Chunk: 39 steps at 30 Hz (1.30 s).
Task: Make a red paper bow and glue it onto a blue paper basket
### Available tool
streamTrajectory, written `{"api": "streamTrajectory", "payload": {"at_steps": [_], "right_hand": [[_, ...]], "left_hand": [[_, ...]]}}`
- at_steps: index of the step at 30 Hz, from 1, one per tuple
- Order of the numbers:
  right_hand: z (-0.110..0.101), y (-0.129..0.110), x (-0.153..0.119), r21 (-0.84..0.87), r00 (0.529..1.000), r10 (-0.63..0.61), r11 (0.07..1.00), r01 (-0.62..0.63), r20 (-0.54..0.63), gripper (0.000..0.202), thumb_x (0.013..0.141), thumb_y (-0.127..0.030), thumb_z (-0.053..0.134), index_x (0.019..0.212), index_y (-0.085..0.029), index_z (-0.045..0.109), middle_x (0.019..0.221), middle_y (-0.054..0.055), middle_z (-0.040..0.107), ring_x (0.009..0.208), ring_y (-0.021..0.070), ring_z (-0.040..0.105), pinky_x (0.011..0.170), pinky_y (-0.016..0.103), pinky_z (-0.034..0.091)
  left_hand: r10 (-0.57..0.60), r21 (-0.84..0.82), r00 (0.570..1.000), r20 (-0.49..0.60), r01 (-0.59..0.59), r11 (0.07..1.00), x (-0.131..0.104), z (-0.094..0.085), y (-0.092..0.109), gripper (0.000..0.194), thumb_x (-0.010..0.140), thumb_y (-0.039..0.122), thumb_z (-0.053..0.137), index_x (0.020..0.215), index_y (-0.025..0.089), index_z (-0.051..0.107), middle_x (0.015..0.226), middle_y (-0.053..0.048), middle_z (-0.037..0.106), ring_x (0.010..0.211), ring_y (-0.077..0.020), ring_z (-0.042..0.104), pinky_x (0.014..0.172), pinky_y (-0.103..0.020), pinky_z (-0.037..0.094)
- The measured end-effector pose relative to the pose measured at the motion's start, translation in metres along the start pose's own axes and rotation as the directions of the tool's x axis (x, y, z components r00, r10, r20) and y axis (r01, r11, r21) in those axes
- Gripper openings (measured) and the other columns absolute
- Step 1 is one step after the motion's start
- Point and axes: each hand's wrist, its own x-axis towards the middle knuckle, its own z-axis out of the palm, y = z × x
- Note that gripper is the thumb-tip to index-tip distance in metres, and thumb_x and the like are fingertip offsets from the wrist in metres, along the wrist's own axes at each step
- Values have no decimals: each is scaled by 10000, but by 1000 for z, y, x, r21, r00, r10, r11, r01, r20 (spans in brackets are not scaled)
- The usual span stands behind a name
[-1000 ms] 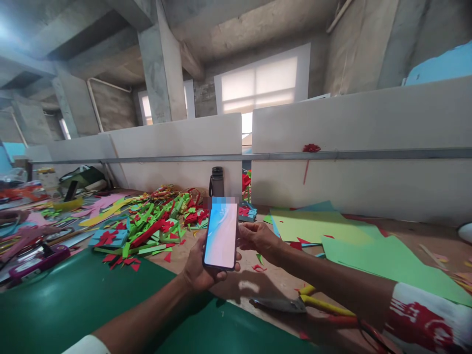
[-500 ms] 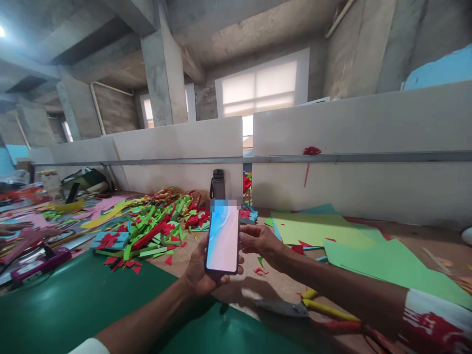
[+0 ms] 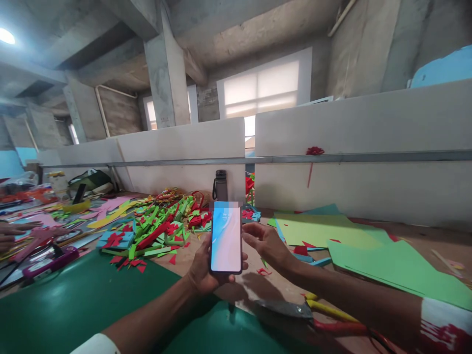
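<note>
My left hand [image 3: 206, 268] holds a smartphone [image 3: 226, 243] upright from below, its fingers wrapped round the back and right edge. The screen is lit with a blue and pink picture; its top is blurred out. Just beside the phone's right edge is my right hand [image 3: 269, 246], fingers loosely bent and slightly apart, holding nothing. Whether a fingertip touches the phone, I cannot tell. Below my right forearm lies a large pair of scissors or shears [image 3: 287, 309] with a grey blade and red and yellow handles, partly hidden by the arm.
Green and red paper pieces [image 3: 162, 226] are heaped on the left, near a blue box with a red bow [image 3: 116, 239]. Green sheets [image 3: 387, 260] lie right. A dark bottle [image 3: 221, 184] stands by the white partition [image 3: 177, 142]. Another person's hand [image 3: 14, 228] shows far left, near a purple device [image 3: 51, 263].
My right fingertips have drawn back slightly from the phone's edge. Faint marks now show near the top of the screen. The whole view has shifted a little.
</note>
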Motion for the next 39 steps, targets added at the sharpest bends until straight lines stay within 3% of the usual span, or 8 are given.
{"api": "streamTrajectory", "payload": {"at_steps": [3,5,9,11,17,22,32,39], "right_hand": [[-2,-8,-7,-168,979,-197,968,186,-53,196,814,-374,564,895,-200,603,1102,120,616,1117,296,494,963,507,322],[-2,-11,-13,-266,935,-351,899,350,42,128,793,-333,611,845,-218,593,1173,88,609,1233,293,407,1052,507,183],[4,-6,-23,-536,704,-629,489,688,330,126,887,-334,540,852,-215,561,1213,58,618,1306,261,344,1075,508,44],[7,-1,-24,-590,648,-656,364,721,387,172,898,-372,525,841,-212,551,1202,44,626,1320,253,323,1080,506,26],[5,3,-15,-645,655,-659,326,691,369,178,909,-356,496,837,-208,562,1211,51,618,1324,264,314,1078,509,25],[-2,-5,-8,-706,715,-648,377,599,261,188,910,-360,488,903,-197,581,1295,131,540,1308,288,333,1039,536,123],[-8,-4,-14,-717,755,-601,401,570,264,159,917,-330,477,889,-201,565,1293,135,533,1303,298,343,1041,559,130],[-13,0,-11,-708,807,-551,481,517,215,111,894,-292,506,871,-188,539,1254,139,558,1276,302,378,999,518,204]], "left_hand": [[16,-18,1000,-3,-16,1000,0,0,0,729,850,685,340,1188,80,563,1047,-228,636,919,-356,628,490,-296,490],[38,-33,999,-7,-38,999,0,-1,0,688,849,673,373,1176,103,577,998,-180,660,839,-324,650,483,-307,495],[89,-62,995,-35,-91,994,1,-3,-2,600,875,617,412,1214,146,564,985,-122,681,820,-278,660,573,-359,529],[101,-67,994,-47,-104,992,1,-4,-3,582,881,599,423,1227,151,555,1000,-118,681,865,-278,656,618,-374,536],[73,-43,997,-20,-74,996,1,-6,-3,553,868,607,438,1148,163,611,932,-108,689,723,-283,672,499,-355,526],[44,-22,999,22,-43,999,1,-4,-1,634,842,651,427,1171,138,599,966,-152,669,837,-349,658,475,-316,508],[33,12,998,47,-33,999,1,-6,4,619,847,646,416,1186,157,583,1023,-167,652,876,-338,646,494,-291,503],[25,32,999,21,-25,999,-2,-5,6,665,836,677,392,1164,132,584,1015,-204,644,900,-343,638,510,-285,496]]}}
